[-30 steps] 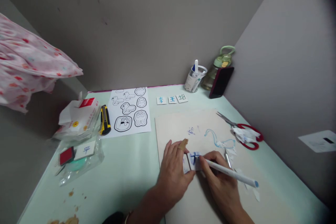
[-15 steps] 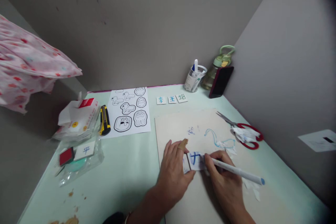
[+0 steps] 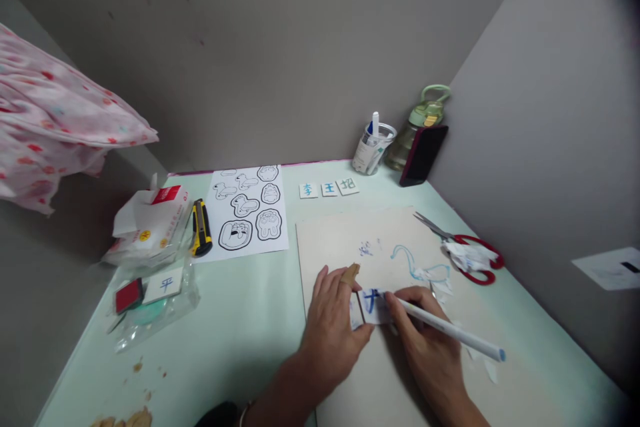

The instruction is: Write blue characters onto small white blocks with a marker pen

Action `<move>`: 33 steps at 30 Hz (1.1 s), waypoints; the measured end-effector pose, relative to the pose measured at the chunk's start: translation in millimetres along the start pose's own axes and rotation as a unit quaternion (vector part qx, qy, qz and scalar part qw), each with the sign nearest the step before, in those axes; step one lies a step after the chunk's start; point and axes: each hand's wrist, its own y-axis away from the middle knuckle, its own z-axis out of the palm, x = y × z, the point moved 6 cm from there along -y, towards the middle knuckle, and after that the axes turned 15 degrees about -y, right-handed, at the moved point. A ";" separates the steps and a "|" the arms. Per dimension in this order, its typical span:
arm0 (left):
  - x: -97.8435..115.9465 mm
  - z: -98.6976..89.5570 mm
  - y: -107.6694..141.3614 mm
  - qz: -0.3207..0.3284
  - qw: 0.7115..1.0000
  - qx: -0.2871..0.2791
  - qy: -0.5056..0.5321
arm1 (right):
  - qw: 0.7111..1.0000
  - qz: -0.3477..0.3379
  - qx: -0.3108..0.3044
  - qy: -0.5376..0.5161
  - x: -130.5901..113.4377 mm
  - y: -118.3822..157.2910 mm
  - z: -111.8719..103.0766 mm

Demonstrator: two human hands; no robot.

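Observation:
My right hand [image 3: 433, 347] is closed round a white marker [image 3: 457, 331] with a blue end, its tip at a small white tile [image 3: 376, 310] bearing blue strokes. My left hand [image 3: 333, 327] steadies that tile from the left, its fingers wrapped over a second white piece, mostly hidden. A tan wrap [image 3: 350, 273] sits on one left finger. Both hands rest on a beige board [image 3: 325, 240], which has blue scribbles and a blue looping outline.
Three lettered tiles [image 3: 329, 189] lie behind the board. Red scissors [image 3: 477, 253] with crumpled tissue are at right, near a phone [image 3: 424, 155], bottle [image 3: 400, 147] and pen cup [image 3: 370, 152]. At left are a printed sheet [image 3: 230, 213], yellow cutter [image 3: 201, 230], tissue pack [image 3: 150, 227] and red pad [image 3: 129, 295].
The marker tip has shifted slightly over the tile, where the blue strokes look a little fuller. My left hand keeps its place.

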 end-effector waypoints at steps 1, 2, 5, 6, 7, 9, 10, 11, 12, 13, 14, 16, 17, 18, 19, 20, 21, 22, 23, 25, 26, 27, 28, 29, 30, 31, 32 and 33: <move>0.1 0.1 0.4 0.001 1.000 0.001 0.000 | 1.000 0.002 -0.003 0.001 0.1 0.0 0.4; 0.2 0.1 0.7 0.002 1.000 0.002 0.000 | 1.000 0.004 -0.007 0.002 0.0 -0.1 0.9; 0.5 -0.2 0.9 0.002 1.000 0.003 -0.001 | 1.000 0.007 -0.017 0.000 -1.8 -0.5 2.9; 0.6 -0.2 0.7 0.002 1.000 0.002 -0.001 | 1.000 0.007 -0.019 -0.001 -2.6 -0.7 3.6; 0.6 -0.3 0.5 0.002 1.000 0.002 -0.001 | 1.000 0.006 -0.020 -0.002 -3.4 -0.9 4.2; 0.6 -0.4 0.0 0.001 1.000 0.001 0.000 | 1.000 0.005 -0.021 -0.004 -4.4 -1.1 5.0; 0.4 -0.3 -0.2 0.001 1.000 0.000 0.000 | 1.000 0.005 -0.020 -0.005 -4.6 -1.1 5.0; 0.2 -0.2 -0.4 0.001 1.000 0.000 0.000 | 1.000 0.005 -0.020 -0.006 -4.5 -0.9 4.9; 0.0 -0.1 -0.4 0.001 1.000 0.000 -0.001 | 1.000 0.004 -0.018 -0.007 -4.3 -0.7 4.4; -0.1 0.0 -0.4 0.001 1.000 0.000 -0.002 | 1.000 0.002 -0.016 -0.008 -4.1 -0.3 3.8; -0.1 0.1 -0.3 0.002 1.000 0.000 -0.003 | 1.000 0.000 -0.014 -0.009 -4.0 -0.1 3.2; -0.1 0.0 -0.3 0.001 1.000 0.003 -0.004 | 1.000 -0.004 -0.012 -0.010 -3.9 0.2 2.6; 0.0 -0.3 -0.4 0.001 1.000 0.005 -0.005 | 1.000 -0.005 -0.014 -0.010 -3.9 0.1 3.0; 0.0 -0.4 -0.5 0.000 1.000 0.006 -0.005 | 1.000 -0.004 -0.018 -0.010 -3.9 -0.2 3.8; 0.1 -0.4 -0.7 -0.001 1.000 0.005 -0.005 | 1.000 -0.002 -0.021 -0.009 -3.9 -0.6 4.6; 0.2 -0.4 -0.9 -0.001 1.000 0.003 -0.006 | 1.000 0.000 -0.023 -0.008 -3.9 -1.0 5.1; 0.3 -0.3 -1.1 -0.001 1.000 0.001 -0.006 | 1.000 0.002 -0.021 -0.006 -4.0 -1.3 4.7; 0.3 -0.2 -1.2 -0.002 1.000 -0.001 -0.006 | 1.000 0.003 -0.014 -0.004 -4.0 -1.3 3.6; 0.4 -0.2 -1.3 -0.002 1.000 -0.004 -0.007 | 1.000 0.004 -0.005 -0.001 -4.1 -1.0 1.6; 0.3 -0.3 -1.2 -0.004 1.000 -0.006 -0.007 | 1.000 0.004 0.014 0.005 -4.3 0.8 -3.4; 0.3 -0.5 -1.1 -0.005 1.000 -0.005 -0.007 | 1.000 0.004 0.020 0.008 -4.5 2.1 -5.7; 0.3 -0.6 -1.0 -0.005 1.000 -0.006 -0.006 | 1.000 0.003 0.023 0.010 -5.0 3.5 -7.6; 0.3 -0.7 -0.9 -0.005 1.000 -0.006 -0.006 | 1.000 0.002 0.022 0.012 -5.6 4.8 -8.5; 0.3 -0.8 -0.8 -0.004 1.000 -0.005 -0.005 | 1.000 0.000 0.018 0.013 -6.4 5.9 -8.8; 0.3 -0.8 -0.7 -0.003 1.000 -0.005 -0.004 | 1.000 -0.004 0.010 0.013 -7.4 6.7 -8.1; 0.3 -0.8 -0.7 -0.003 1.000 -0.004 -0.004 | 1.000 -0.007 0.001 0.014 -8.6 7.2 -7.0; 0.3 -0.8 -0.7 -0.002 1.000 -0.003 -0.003 | 1.000 -0.012 -0.008 0.014 -9.8 7.4 -5.5; 0.2 -0.8 -0.7 -0.002 1.000 -0.002 -0.002 | 1.000 -0.016 -0.016 0.016 -11.1 7.4 -4.2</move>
